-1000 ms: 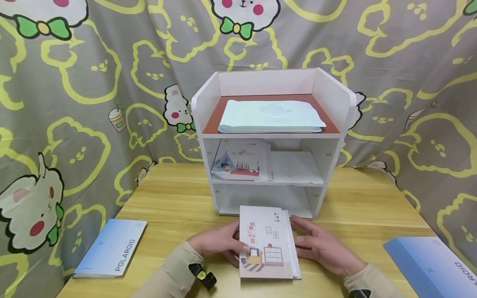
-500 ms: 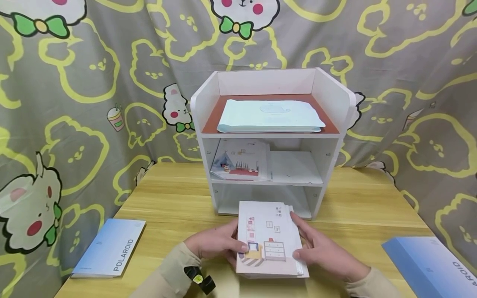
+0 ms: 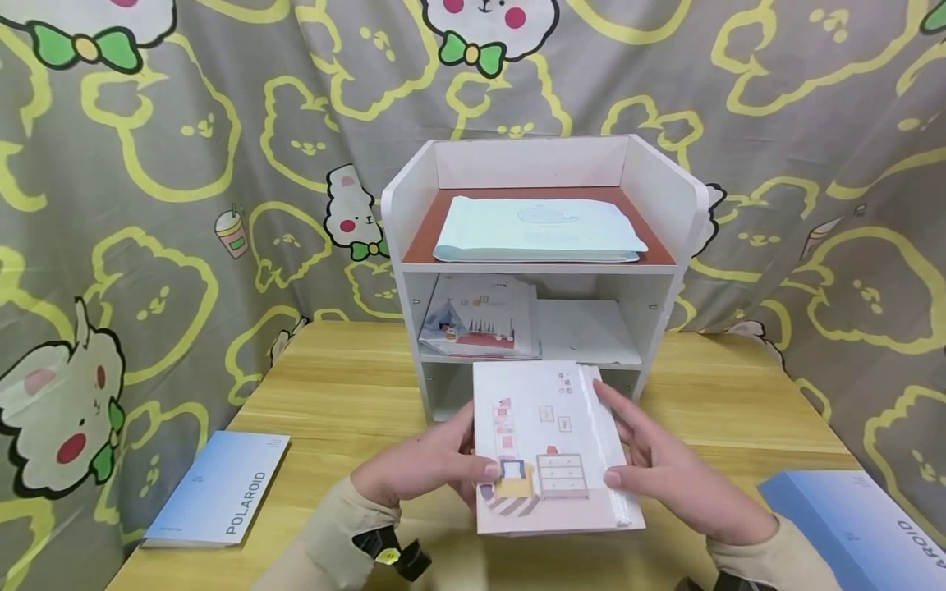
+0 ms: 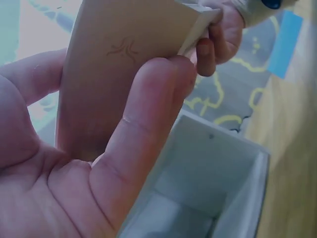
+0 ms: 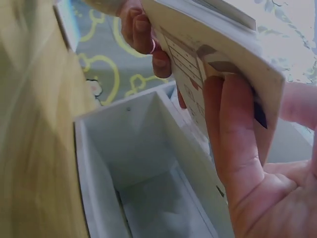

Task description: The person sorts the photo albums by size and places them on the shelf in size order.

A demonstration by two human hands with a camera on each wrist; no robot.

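Observation:
Both hands hold a small stack of illustrated notebooks lifted off the wooden table, just in front of the white shelf unit. My left hand grips its left edge, thumb on the cover. My right hand grips the right edge, thumb on top. In the left wrist view the stack's plain back lies against my fingers. In the right wrist view its printed cover sits above the shelf's empty bottom bay.
The shelf's top tier holds a pale blue packet; its middle tier holds illustrated notebooks on the left. A blue POLAROID booklet lies at the table's left, another at the right. A patterned curtain hangs behind.
The stack lay on the table with both hands beside it; both hands have gripped and lifted it, raising it toward the shelf front.

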